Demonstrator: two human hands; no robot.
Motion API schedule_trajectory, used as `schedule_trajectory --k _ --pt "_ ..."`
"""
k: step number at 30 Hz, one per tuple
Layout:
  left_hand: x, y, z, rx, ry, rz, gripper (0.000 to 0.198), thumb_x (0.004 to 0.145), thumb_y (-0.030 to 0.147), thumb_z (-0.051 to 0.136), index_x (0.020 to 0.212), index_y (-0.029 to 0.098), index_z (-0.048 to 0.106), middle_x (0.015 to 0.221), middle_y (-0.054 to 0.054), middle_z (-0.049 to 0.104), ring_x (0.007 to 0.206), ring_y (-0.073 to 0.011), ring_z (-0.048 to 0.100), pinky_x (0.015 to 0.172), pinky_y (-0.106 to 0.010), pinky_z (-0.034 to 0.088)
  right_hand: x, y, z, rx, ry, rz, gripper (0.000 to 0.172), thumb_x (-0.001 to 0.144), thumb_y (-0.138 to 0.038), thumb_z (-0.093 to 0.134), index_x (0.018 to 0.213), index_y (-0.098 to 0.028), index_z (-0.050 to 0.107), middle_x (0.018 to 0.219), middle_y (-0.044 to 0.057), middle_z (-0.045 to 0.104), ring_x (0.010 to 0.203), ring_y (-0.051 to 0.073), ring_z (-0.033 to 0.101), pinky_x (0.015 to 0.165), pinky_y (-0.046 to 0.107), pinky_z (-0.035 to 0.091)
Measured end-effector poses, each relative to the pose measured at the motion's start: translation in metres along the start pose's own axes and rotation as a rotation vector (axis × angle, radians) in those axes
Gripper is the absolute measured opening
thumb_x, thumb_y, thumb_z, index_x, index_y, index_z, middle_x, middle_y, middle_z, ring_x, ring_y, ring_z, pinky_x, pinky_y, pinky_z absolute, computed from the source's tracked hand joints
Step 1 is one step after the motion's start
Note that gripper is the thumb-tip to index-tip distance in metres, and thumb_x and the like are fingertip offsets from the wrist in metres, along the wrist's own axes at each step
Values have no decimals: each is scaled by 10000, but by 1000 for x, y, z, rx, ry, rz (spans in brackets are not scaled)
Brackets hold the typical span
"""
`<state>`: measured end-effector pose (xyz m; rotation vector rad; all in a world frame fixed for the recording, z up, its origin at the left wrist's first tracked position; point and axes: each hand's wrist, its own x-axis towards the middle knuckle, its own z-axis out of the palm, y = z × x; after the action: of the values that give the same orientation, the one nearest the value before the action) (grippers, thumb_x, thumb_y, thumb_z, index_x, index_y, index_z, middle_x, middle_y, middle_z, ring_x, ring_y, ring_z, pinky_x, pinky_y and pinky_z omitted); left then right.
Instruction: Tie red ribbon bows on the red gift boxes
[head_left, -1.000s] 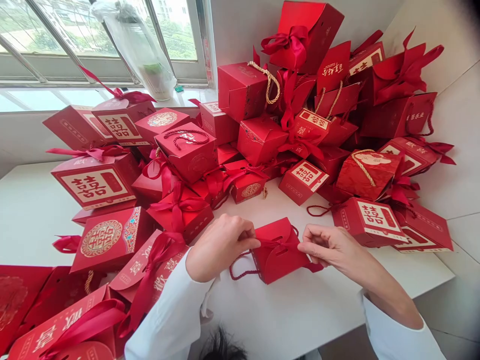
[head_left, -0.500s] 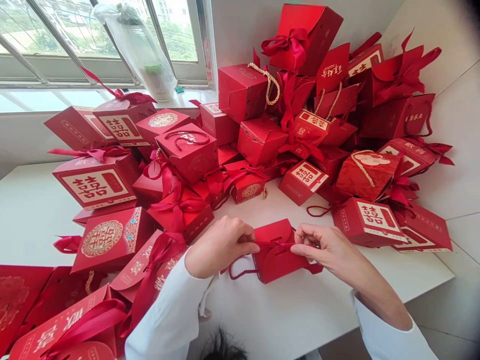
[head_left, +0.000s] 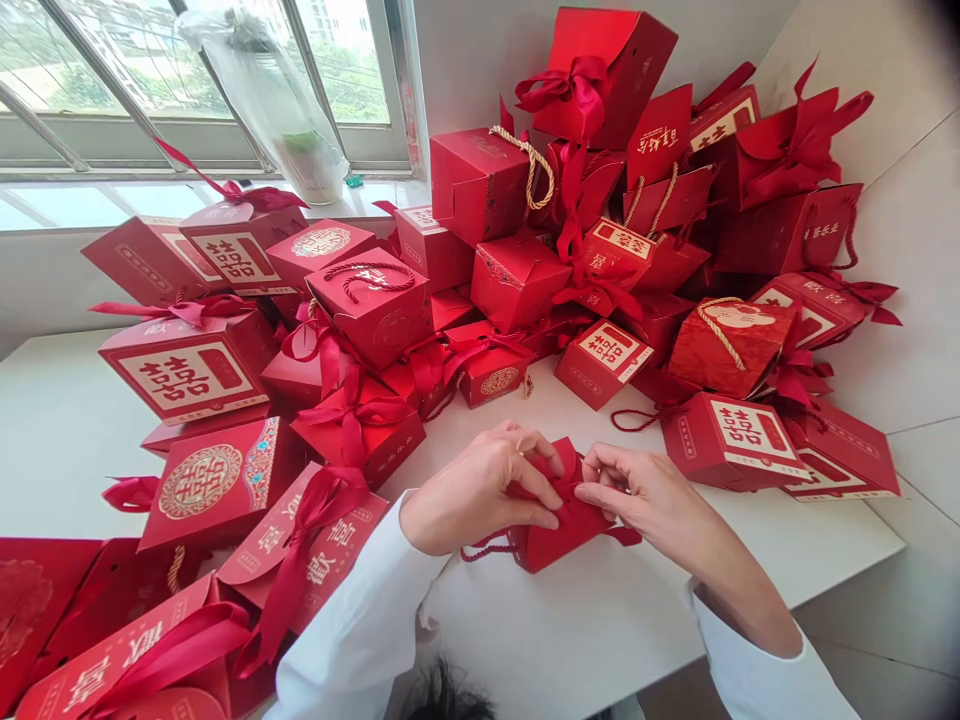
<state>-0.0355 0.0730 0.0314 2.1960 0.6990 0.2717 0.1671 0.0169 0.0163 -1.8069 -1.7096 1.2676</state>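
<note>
A small red gift box [head_left: 551, 543] stands on the white table in front of me, its flaps folded over at the top. My left hand [head_left: 487, 490] reaches across the box's top, thumb and fingertips drawn together close to the middle; the bit of ribbon there is mostly hidden. From the right side, my right hand [head_left: 637, 490] pinches the thin red ribbon between thumb and forefinger. A loose ribbon end [head_left: 624, 536] hangs below that hand. On the box's left side a dark red cord handle [head_left: 486, 551] droops to the table.
Many red gift boxes with ribbons are piled behind, like the gold-corded one [head_left: 480, 185] and a printed one [head_left: 606, 360]. More lie at the left, including a ribboned box [head_left: 315, 545]. The white table [head_left: 817, 540] ends at the right. A bagged container [head_left: 289, 140] stands on the windowsill.
My left hand has moved right, from the ribbon's left side to over the middle of the box top. My right hand has shifted slightly left, still pinching.
</note>
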Motion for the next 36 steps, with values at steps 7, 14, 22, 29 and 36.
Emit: schedule_trajectory --k 7,14,22,29,36 --pt "13 -5 15 -207 73 44 116 791 272 693 809 185 769 792 -27 731 788 -137 598 792 -211 445 0 0 1 0 16 -35 152 819 -288 504 696 -198 510 566 -43 501 516 99 445 454 195 352" --pt "14 -10 20 -209 107 -67 175 787 185 672 930 230 764 835 -11 741 750 -124 646 720 -178 465 2 6 1 29 10 -22 179 813 -340 523 735 -185 566 548 -36 482 497 94 409 424 188 370" --pt "13 -15 19 -123 117 -53 241 769 176 693 1001 216 745 860 -17 747 738 -126 655 734 -183 465 -1 7 -6 51 -33 -7 286 847 -421 520 702 -176 549 564 -32 476 485 83 409 416 189 341" --pt "11 -18 19 -68 136 -30 267 792 182 669 1050 233 722 869 -16 735 822 -138 604 782 -209 457 -6 11 -10 87 -67 36 368 845 -501 519 672 -177 526 563 -26 442 505 95 418 448 205 412" --pt "11 -25 24 -115 175 16 259 790 207 683 1043 245 725 824 -15 722 901 -161 547 834 -237 452 -5 19 -9 163 -106 39 394 837 -527 535 671 -169 531 554 -28 479 479 95 472 455 217 388"
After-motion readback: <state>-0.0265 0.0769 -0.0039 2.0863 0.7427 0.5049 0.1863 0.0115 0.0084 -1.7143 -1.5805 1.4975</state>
